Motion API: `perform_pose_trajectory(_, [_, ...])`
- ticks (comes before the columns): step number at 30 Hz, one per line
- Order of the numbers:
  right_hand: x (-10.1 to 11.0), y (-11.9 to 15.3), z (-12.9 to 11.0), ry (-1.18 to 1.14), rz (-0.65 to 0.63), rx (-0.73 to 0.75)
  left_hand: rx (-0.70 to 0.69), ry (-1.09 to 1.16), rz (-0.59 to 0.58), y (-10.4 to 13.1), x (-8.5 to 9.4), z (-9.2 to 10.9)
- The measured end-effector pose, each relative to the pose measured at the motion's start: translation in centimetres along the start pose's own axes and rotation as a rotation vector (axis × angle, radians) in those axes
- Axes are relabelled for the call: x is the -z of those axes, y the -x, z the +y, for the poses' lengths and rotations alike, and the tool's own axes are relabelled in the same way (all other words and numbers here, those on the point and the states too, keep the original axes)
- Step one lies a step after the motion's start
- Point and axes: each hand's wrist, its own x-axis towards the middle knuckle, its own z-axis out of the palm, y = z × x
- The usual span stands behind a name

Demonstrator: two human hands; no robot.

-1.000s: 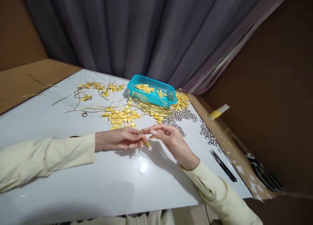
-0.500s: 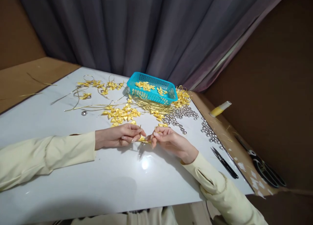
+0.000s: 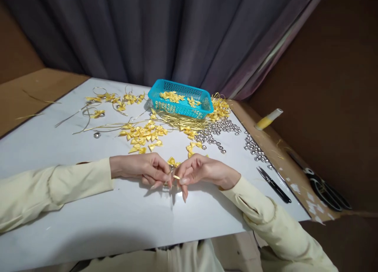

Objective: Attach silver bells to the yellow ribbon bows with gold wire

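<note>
Both hands, left (image 3: 153,171) and right (image 3: 198,173), pinch thin gold cord (image 3: 176,177) (a yellow bow (image 3: 173,161) beside them) above a white bench (image 3: 126,221).

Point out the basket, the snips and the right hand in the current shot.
basket (image 3: 189,111): head view, front wall
snips (image 3: 283,195): head view, black handle
right hand (image 3: 206,171): head view, back of the hand

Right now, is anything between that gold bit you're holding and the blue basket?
Low down, yes: gold wires lie in front of the blue basket. A yellow bow shows beyond the gold bit in the right hand. Higher up, nothing visible blocks.
</note>
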Motion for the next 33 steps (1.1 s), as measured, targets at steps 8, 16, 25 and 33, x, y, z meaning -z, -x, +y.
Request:
perform_pose_trajectory(8, [-1.5, 0.4, -0.9, 0.163, 0.05, -0.143, 0.025, -0.176, 0.035, 0.3, -0.8, 0.6])
perform_pose_trajectory(16, [-1.7, -0.1, -1.0, 0.148, 0.023, -0.197, 0.062, -0.274, 0.011, 0.2, -1.2, 0.5])
perform_pose_trajectory(25, [-1.6, -0.5, -0.5, 0.151, 0.002, -0.212, 0.059, -0.294, -0.025, 0.0, -1.4, 0.8])
perform_pose_trajectory(33, [-1.7, -0.6, -0.6, 0.204, 0.011, -0.227, 0.058, -0.344, -0.019, -0.1, -1.8, 1.2])
